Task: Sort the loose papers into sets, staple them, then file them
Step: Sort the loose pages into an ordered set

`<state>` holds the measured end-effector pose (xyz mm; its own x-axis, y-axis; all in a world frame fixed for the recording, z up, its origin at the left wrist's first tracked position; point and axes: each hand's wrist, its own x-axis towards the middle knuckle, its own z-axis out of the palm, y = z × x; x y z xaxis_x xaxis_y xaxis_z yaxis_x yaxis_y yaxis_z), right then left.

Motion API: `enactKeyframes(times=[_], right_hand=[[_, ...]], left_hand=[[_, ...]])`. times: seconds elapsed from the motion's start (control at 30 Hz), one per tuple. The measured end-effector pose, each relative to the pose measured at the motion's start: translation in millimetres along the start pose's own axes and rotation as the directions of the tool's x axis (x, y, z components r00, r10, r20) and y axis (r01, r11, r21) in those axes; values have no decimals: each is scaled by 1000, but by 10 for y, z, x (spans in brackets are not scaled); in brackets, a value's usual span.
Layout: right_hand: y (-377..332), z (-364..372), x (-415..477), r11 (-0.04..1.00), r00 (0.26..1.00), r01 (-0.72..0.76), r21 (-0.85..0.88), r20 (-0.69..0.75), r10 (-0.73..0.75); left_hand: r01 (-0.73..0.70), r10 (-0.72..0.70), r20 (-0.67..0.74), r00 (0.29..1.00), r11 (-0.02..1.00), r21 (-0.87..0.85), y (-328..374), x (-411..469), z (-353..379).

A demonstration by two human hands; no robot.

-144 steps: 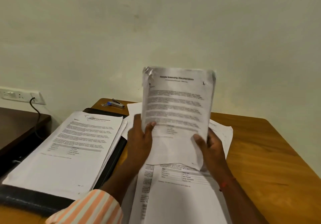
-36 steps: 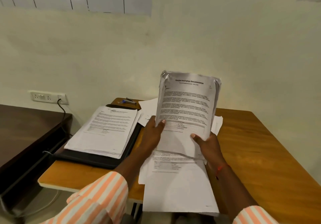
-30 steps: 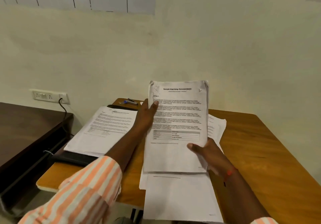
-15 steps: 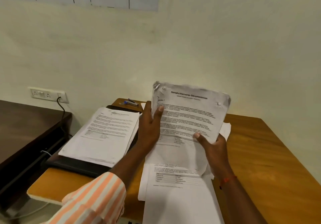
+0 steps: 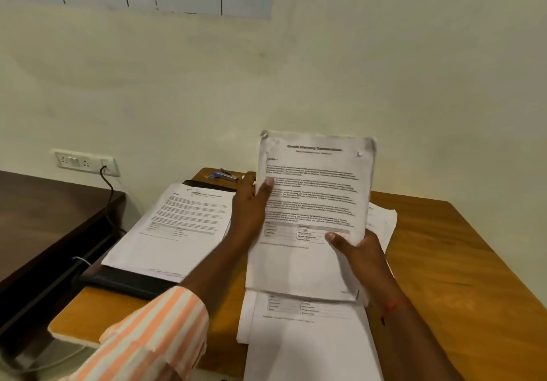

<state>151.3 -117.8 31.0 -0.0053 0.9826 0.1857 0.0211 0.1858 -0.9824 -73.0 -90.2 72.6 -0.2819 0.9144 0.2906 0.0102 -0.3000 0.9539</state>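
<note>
I hold a set of printed papers (image 5: pixel 310 203) upright above the wooden table (image 5: pixel 444 262). My left hand (image 5: pixel 248 209) grips its left edge, thumb on the front page. My right hand (image 5: pixel 355 250) grips its lower right edge, thumb on the front. Under it loose papers (image 5: pixel 307 339) lie on the table and overhang the near edge. To the left a second stack of papers (image 5: pixel 177 226) rests on an open black file folder (image 5: pixel 127 281). A stapler (image 5: pixel 225 175) with a blue part lies at the table's far left corner.
A dark wooden desk (image 5: pixel 44 212) adjoins the table on the left. A wall socket (image 5: pixel 85 161) with a black cable plugged in sits above it. The cream wall runs close behind the table. More loose sheets (image 5: pixel 381 218) stick out behind the held set.
The held set has straightened from a rightward tilt to nearly upright. My left hand has slid higher up its left edge. My view has shifted slightly.
</note>
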Motion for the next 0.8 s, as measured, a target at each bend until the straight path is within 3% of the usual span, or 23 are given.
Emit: enactKeyframes(times=[0.13,0.23,0.3,0.37,0.47,0.67,0.8], right_hand=[[15,14,27,997,969,-78,-27,233,82],[71,64,189,995,989,-101,-7,111,101],[60,87,361,991,995,-98,-87,-24,97],[55,124,531,975,995,-85,-207,-68,72],[133,202,732,938,999,-48,-344,-31,39],[372,292,886,958,974,-162,-238,118,195],[461,390,1146,912,964,-215,-349,75,256]], left_hand=[[167,-167,-7,986,984,68,-102,298,-113],[232,-235,-4,972,960,159,-283,292,-167],[263,-269,7,963,948,179,-401,243,-200],[294,-302,13,953,935,196,-513,231,-250],[326,-337,18,941,923,204,-532,281,-363],[359,-353,-69,933,903,238,-526,559,-504],[318,-298,-111,948,883,345,-769,633,-542]])
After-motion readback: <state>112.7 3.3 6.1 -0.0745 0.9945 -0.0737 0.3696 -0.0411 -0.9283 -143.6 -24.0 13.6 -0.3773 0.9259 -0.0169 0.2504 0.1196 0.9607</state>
